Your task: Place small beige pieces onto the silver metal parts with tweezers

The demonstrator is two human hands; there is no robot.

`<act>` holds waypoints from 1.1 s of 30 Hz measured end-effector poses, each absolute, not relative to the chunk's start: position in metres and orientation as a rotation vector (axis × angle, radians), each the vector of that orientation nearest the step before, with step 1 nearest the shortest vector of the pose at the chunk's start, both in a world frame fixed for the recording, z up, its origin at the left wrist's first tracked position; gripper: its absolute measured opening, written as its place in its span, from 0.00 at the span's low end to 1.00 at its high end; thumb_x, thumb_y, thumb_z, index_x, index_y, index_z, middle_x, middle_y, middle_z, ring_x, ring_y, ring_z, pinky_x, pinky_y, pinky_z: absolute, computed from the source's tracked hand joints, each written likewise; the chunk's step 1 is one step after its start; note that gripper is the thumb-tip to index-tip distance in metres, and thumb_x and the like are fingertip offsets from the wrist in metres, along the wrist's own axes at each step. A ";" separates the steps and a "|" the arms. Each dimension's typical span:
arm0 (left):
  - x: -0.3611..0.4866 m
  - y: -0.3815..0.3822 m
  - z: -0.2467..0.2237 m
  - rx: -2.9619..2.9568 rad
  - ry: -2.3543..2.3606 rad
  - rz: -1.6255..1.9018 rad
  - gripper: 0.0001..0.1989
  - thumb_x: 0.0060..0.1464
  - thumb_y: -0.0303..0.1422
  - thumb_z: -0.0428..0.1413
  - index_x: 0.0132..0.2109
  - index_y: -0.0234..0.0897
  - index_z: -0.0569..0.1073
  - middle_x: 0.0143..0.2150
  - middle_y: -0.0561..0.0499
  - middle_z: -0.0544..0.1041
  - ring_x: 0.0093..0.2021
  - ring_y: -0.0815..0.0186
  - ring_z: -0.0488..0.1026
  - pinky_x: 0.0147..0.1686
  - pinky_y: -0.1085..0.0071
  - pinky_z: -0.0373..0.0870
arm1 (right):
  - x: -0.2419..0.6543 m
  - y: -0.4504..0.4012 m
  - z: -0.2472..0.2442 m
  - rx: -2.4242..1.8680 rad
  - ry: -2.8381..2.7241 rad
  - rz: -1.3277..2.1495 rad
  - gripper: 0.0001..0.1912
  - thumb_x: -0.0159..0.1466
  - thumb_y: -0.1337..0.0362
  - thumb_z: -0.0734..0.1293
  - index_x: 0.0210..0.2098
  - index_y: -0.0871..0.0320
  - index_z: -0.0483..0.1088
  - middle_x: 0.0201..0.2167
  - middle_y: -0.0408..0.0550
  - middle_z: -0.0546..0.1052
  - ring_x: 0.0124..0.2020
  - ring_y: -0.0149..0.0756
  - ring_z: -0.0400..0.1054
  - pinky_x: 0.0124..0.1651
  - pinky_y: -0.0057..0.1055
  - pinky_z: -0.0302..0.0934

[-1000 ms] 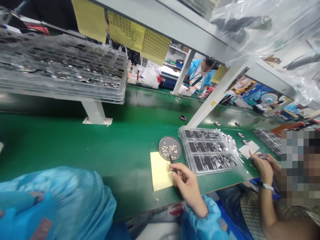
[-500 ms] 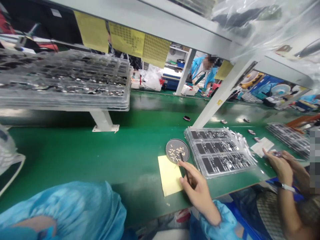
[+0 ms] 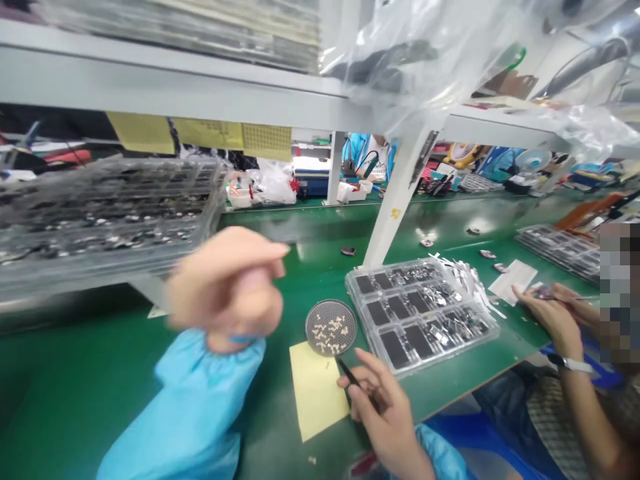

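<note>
Aloft, left hand (image 3: 227, 287) curled, contents unclear; lower, right hand (image 3: 384, 407) angled forward, pinched around a slim black tool (image 3: 349, 372)

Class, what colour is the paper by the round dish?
The paper is pale yellow; see the head view.

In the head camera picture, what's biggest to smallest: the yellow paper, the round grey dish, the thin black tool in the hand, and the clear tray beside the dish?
1. Clear tray, easily biggest
2. Yellow paper, though partly covered
3. Round grey dish
4. Thin black tool, judging by the part that shows
</note>
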State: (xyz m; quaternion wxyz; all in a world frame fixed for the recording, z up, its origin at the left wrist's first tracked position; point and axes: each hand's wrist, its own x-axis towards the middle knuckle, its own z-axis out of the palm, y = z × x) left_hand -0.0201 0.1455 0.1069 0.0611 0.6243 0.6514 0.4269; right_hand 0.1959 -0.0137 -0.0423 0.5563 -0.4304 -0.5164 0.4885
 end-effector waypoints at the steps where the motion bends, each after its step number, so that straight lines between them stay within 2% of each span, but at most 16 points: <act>1: -0.006 0.163 0.107 2.003 1.833 1.328 0.22 0.72 0.38 0.45 0.43 0.32 0.81 0.30 0.49 0.78 0.29 0.64 0.75 0.60 0.51 0.69 | 0.196 -0.012 -0.042 -0.992 -1.209 1.193 0.21 0.70 0.58 0.68 0.61 0.51 0.68 0.38 0.51 0.81 0.26 0.31 0.71 0.29 0.28 0.68; 3: 0.023 0.205 0.097 2.208 1.536 1.282 0.14 0.68 0.35 0.51 0.49 0.37 0.80 0.41 0.48 0.81 0.43 0.62 0.78 0.55 0.65 0.72 | 0.198 -0.009 -0.041 -0.936 -1.201 1.253 0.16 0.69 0.55 0.69 0.53 0.54 0.73 0.35 0.52 0.82 0.26 0.33 0.72 0.29 0.29 0.68; 4: 0.038 0.227 0.087 2.280 1.410 1.200 0.12 0.67 0.33 0.53 0.50 0.38 0.80 0.45 0.47 0.81 0.47 0.61 0.77 0.56 0.66 0.71 | 0.198 -0.009 -0.040 -0.913 -1.189 1.284 0.14 0.69 0.54 0.69 0.49 0.55 0.74 0.35 0.52 0.82 0.26 0.34 0.73 0.29 0.30 0.68; 7: 0.073 0.289 0.049 2.363 1.190 0.899 0.13 0.60 0.27 0.58 0.51 0.36 0.80 0.51 0.45 0.79 0.55 0.55 0.74 0.62 0.61 0.66 | 0.199 -0.009 -0.038 -0.870 -1.091 1.403 0.18 0.68 0.48 0.69 0.42 0.56 0.69 0.33 0.53 0.83 0.27 0.35 0.75 0.32 0.32 0.68; 9: 0.088 0.318 0.026 2.344 1.136 0.777 0.18 0.54 0.27 0.63 0.53 0.36 0.79 0.56 0.42 0.76 0.59 0.52 0.70 0.64 0.57 0.64 | 0.198 -0.009 -0.038 -0.838 -1.007 1.496 0.23 0.65 0.42 0.69 0.40 0.55 0.64 0.32 0.54 0.83 0.26 0.35 0.74 0.32 0.32 0.67; 12: 0.096 0.340 0.008 2.236 1.153 0.729 0.16 0.57 0.30 0.63 0.52 0.34 0.79 0.58 0.37 0.74 0.64 0.46 0.65 0.66 0.50 0.59 | 0.197 -0.007 -0.036 -0.803 -0.961 1.562 0.27 0.65 0.37 0.67 0.39 0.54 0.60 0.29 0.53 0.82 0.25 0.35 0.74 0.32 0.31 0.65; 13: 0.095 0.341 0.007 2.179 1.163 0.732 0.15 0.59 0.33 0.62 0.52 0.34 0.79 0.58 0.37 0.74 0.64 0.45 0.64 0.65 0.50 0.60 | 0.198 -0.006 -0.036 -0.804 -0.973 1.556 0.26 0.65 0.37 0.67 0.39 0.55 0.60 0.28 0.52 0.81 0.26 0.35 0.74 0.33 0.31 0.65; 15: 0.087 0.335 0.010 2.030 1.174 0.738 0.17 0.63 0.39 0.59 0.53 0.32 0.78 0.55 0.36 0.76 0.60 0.48 0.69 0.59 0.55 0.66 | 0.199 -0.004 -0.033 -0.792 -1.047 1.490 0.24 0.66 0.41 0.68 0.37 0.55 0.62 0.28 0.50 0.80 0.27 0.34 0.72 0.33 0.30 0.64; 17: 0.070 0.315 0.017 1.846 1.177 0.736 0.24 0.67 0.46 0.52 0.57 0.31 0.75 0.52 0.36 0.78 0.51 0.53 0.75 0.43 0.64 0.73 | 0.203 -0.002 -0.031 -0.779 -1.142 1.359 0.21 0.65 0.46 0.70 0.33 0.56 0.64 0.30 0.49 0.77 0.29 0.33 0.70 0.33 0.30 0.62; 19: 0.048 0.283 0.024 1.663 1.167 0.734 0.31 0.67 0.52 0.48 0.61 0.30 0.72 0.50 0.35 0.79 0.41 0.56 0.78 0.27 0.71 0.66 | 0.207 -0.002 -0.029 -0.787 -1.209 1.214 0.19 0.65 0.49 0.72 0.30 0.56 0.66 0.31 0.47 0.73 0.31 0.33 0.66 0.34 0.30 0.60; 20: 0.036 0.263 0.028 1.587 1.157 0.738 0.33 0.66 0.55 0.48 0.61 0.30 0.72 0.50 0.34 0.79 0.38 0.58 0.78 0.24 0.74 0.62 | 0.209 -0.003 -0.028 -0.794 -1.227 1.165 0.18 0.65 0.50 0.72 0.30 0.56 0.67 0.31 0.46 0.70 0.32 0.33 0.65 0.35 0.30 0.59; 23: 0.005 0.194 0.034 1.353 1.113 0.782 0.35 0.62 0.58 0.52 0.58 0.30 0.74 0.49 0.34 0.79 0.34 0.62 0.77 0.22 0.76 0.58 | 0.213 -0.006 -0.030 -0.780 -1.268 1.103 0.13 0.68 0.54 0.70 0.33 0.55 0.69 0.28 0.43 0.67 0.31 0.33 0.62 0.34 0.30 0.57; 26: -0.014 0.132 0.033 1.076 0.978 0.856 0.29 0.60 0.53 0.58 0.54 0.30 0.77 0.48 0.35 0.79 0.33 0.65 0.76 0.23 0.77 0.60 | 0.213 -0.008 -0.032 -0.799 -1.377 1.049 0.09 0.68 0.59 0.70 0.34 0.55 0.69 0.27 0.42 0.66 0.30 0.33 0.62 0.33 0.30 0.55; 30: -0.021 0.084 0.026 1.025 0.935 0.920 0.23 0.58 0.43 0.64 0.54 0.32 0.78 0.47 0.39 0.79 0.36 0.63 0.76 0.26 0.76 0.65 | 0.214 -0.008 -0.026 -0.979 -1.601 1.011 0.11 0.68 0.61 0.69 0.32 0.56 0.66 0.27 0.41 0.64 0.27 0.31 0.60 0.31 0.29 0.55; 33: -0.020 0.071 0.022 1.073 0.962 0.943 0.25 0.55 0.41 0.67 0.56 0.33 0.76 0.43 0.43 0.79 0.39 0.62 0.77 0.30 0.75 0.68 | 0.218 -0.007 -0.018 -1.121 -1.766 0.985 0.13 0.69 0.59 0.69 0.31 0.56 0.65 0.24 0.39 0.63 0.24 0.28 0.57 0.28 0.29 0.52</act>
